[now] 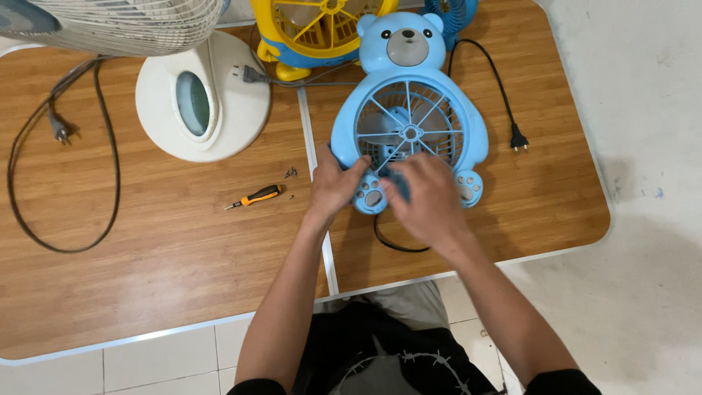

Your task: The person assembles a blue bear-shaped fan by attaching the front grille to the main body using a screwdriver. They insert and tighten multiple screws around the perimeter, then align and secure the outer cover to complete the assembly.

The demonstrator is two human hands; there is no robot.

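So there's a blue bear-shaped fan lying flat on its back on the right-hand wooden table, close to the seam where the two tables meet and a bit nearer the far edge than the near one. The grille faces up, the bear's head points toward the far edge and the little paw feet toward the person.

Both hands are down at the bottom of the fan. The left hand grips the lower left rim, thumb hooked over the front by the left paw, fingers curled around the edge. The right hand lies over the lower middle of the fan, fingers bent and pressing down between the paws; can't tell if it's pinching anything underneath, since the hand hides that spot.

The fan's black cord runs off toward the table's right edge and ends in a plug, and another loop of it pokes out near the right wrist.

On the left table, just beside the seam, a few small screws lie with an orange-and-black screwdriver near them. Further toward the far edge stands a white fan base, with a white fan grille at the far left corner and a dark cable looping by the left edge. A yellow fan sits at the far edge, right behind the bear's head.
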